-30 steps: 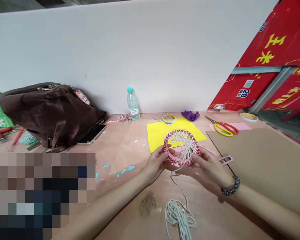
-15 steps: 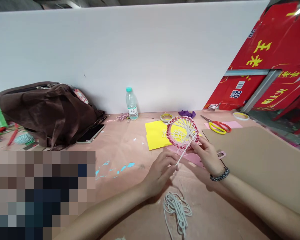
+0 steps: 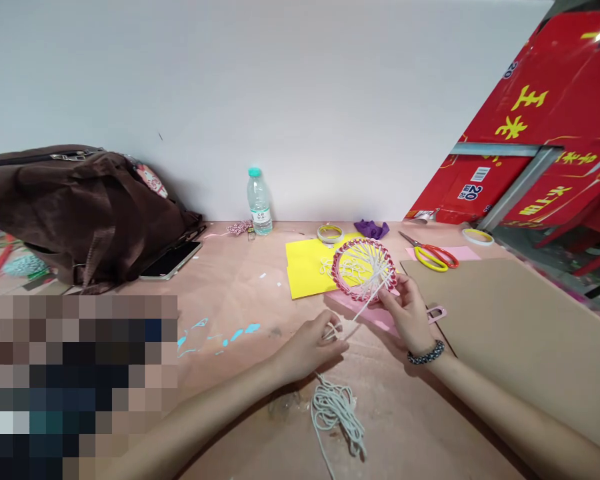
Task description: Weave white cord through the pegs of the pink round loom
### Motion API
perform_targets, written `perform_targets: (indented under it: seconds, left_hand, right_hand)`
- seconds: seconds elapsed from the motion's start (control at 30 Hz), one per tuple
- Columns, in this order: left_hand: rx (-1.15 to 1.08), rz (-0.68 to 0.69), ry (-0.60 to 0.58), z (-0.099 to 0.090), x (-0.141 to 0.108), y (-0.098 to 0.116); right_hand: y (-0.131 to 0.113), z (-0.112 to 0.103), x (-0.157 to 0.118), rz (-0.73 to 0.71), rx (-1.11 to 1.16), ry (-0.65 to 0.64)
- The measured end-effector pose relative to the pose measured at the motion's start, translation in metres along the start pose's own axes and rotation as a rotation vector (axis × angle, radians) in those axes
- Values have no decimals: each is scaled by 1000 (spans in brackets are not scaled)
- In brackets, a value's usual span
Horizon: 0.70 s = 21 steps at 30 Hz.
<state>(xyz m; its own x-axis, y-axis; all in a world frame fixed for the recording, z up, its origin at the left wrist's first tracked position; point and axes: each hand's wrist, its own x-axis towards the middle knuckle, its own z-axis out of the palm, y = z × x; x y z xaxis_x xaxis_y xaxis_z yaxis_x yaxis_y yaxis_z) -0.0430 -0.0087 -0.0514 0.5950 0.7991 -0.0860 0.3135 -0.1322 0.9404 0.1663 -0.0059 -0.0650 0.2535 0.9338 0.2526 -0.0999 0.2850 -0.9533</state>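
Observation:
My right hand (image 3: 411,319), with a dark beaded bracelet at the wrist, grips the lower right rim of a round hoop (image 3: 336,269) wrapped in red and pink. White strands fan across the hoop and gather near its right side. From there a white cord (image 3: 364,307) runs taut down to my left hand (image 3: 316,343), whose curled fingers are closed on it, a small loop showing between them. Below, a loose bundle of pale cord (image 3: 337,413) lies on the table.
Yellow paper (image 3: 305,270) and pink paper (image 3: 365,312) lie behind the hoop. Scissors (image 3: 433,256) and brown board (image 3: 520,320) are right. A bottle (image 3: 260,203), phone (image 3: 173,260) and brown bag (image 3: 90,213) stand or lie left. A white panel (image 3: 305,107) rises behind.
The view has shifted slightly. My left hand has moved a little left and down, and a loop of cord now shows at its fingers. My right hand still holds the hoop.

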Motion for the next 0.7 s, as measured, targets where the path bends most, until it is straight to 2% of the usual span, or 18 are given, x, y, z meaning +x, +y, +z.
perform_targets:
  seconds: [0.07,0.13,0.3,0.37,0.5,0.57,0.6,0.7]
  left_hand:
    - [325,102,-43,-4,-2,1]
    - [512,225,-59,-7,-4,-1]
    - [579,639,-17,-10,-8,-2]
    - [591,715,-57,-9,-11,2]
    - [632,800,-243,-5,-17,6]
    - [588,807,-246,0,-18,2]
    - [542,741,-189,3,-18,0]
    - [353,349,160,11,-15,-3]
  right_hand:
    - [0,1,-2,-17,-2,-15]
    - [1,1,-3,-25,-5,-30]
    - [1,0,-4,-7,-36,-56]
    - [0,1,-3,7,-39,-68]
    - [-1,3,-6,4,-36,-85]
    - [-1,3,-9,12,-42,-99]
    - [-1,3,-10,19,-46,-109]
    - [2,1,-16,3,-72,-153]
